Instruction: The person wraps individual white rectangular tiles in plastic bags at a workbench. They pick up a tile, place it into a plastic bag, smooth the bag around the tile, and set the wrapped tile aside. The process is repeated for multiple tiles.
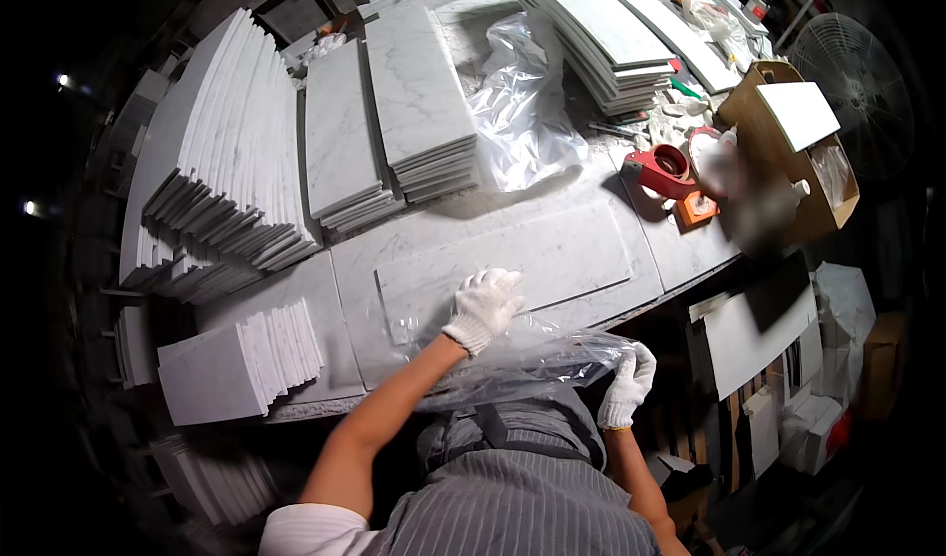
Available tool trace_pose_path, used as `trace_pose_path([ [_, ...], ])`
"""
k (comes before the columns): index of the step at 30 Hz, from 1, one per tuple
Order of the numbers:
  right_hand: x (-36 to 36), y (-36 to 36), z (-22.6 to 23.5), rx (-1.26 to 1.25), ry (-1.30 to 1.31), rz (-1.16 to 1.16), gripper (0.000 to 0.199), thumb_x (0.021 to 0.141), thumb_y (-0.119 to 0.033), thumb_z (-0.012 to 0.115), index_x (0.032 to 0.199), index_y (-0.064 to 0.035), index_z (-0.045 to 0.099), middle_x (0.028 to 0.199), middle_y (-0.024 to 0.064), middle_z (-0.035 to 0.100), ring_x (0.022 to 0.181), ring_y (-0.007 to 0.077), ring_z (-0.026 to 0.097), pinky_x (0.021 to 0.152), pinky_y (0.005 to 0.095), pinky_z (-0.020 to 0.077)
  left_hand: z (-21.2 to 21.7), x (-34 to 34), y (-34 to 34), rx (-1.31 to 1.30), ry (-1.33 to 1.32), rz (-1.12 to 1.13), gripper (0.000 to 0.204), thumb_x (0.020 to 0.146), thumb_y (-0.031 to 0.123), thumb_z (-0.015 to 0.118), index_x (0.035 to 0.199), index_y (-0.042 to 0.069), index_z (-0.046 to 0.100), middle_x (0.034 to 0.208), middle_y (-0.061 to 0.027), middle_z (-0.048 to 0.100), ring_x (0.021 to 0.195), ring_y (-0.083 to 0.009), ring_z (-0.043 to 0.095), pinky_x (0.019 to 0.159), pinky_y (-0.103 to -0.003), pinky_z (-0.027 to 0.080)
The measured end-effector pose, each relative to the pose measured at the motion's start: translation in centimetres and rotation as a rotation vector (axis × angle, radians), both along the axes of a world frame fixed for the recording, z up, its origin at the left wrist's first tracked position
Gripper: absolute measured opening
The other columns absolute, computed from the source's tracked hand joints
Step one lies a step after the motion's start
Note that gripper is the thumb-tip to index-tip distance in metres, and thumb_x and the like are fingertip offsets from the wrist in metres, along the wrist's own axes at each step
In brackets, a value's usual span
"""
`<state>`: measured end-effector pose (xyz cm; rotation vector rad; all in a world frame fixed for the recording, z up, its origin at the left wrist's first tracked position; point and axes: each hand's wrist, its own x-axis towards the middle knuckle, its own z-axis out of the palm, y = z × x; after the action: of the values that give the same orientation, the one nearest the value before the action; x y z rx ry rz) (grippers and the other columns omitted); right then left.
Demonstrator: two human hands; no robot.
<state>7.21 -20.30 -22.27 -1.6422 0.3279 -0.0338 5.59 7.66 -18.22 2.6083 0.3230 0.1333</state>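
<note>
A grey-veined white marble tile (pixel 562 251) lies flat on the worktable in front of me. My left hand (pixel 485 308), in a white knit glove, rests on its near part with the fingers laid over the surface. Clear plastic film (pixel 537 364) bunches along the tile's near side, under my left wrist and across the front of my striped apron. Off the table's front edge, my right hand (pixel 628 384), gloved too, is closed on the film's right end. Whether the film is a bag or a loose sheet I cannot tell.
Stacked marble tiles (pixel 419 93) stand at the back, with more on edge at the left (pixel 212 152) and front left (pixel 241 359). Crumpled plastic (pixel 522 113) lies behind. A red tape dispenser (pixel 662 170), an orange box (pixel 697 208) and a cardboard box (pixel 754 103) are at right, near a fan (pixel 855 88).
</note>
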Motion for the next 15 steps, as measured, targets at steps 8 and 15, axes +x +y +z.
trace_pose_path([
  [8, -1.3, -5.0, -3.1, -0.088, 0.022, -0.010, 0.013, 0.097, -0.008, 0.060, 0.109, -0.0021, 0.060, 0.099, 0.0038, 0.063, 0.087, 0.0099, 0.058, 0.081, 0.0249, 0.0491, -5.6, -3.1, 0.3, 0.193, -0.163, -0.119, 0.065, 0.076, 0.036, 0.075, 0.133, 0.014, 0.054, 0.141, -0.0117, 0.046, 0.132, -0.0335, 0.040, 0.110, -0.047, 0.032],
  [15, -2.7, -6.2, -4.9, -0.085, 0.145, 0.042, 0.012, 0.095, -0.006, 0.059, 0.106, -0.0019, 0.060, 0.099, 0.0035, 0.062, 0.091, 0.0115, 0.058, 0.084, 0.0264, 0.0479, -1.9, -2.4, 1.6, 0.210, 0.101, -0.198, 0.060, 0.076, 0.038, 0.075, 0.129, 0.015, 0.057, 0.128, -0.0086, 0.054, 0.122, -0.0297, 0.048, 0.103, -0.044, 0.039],
])
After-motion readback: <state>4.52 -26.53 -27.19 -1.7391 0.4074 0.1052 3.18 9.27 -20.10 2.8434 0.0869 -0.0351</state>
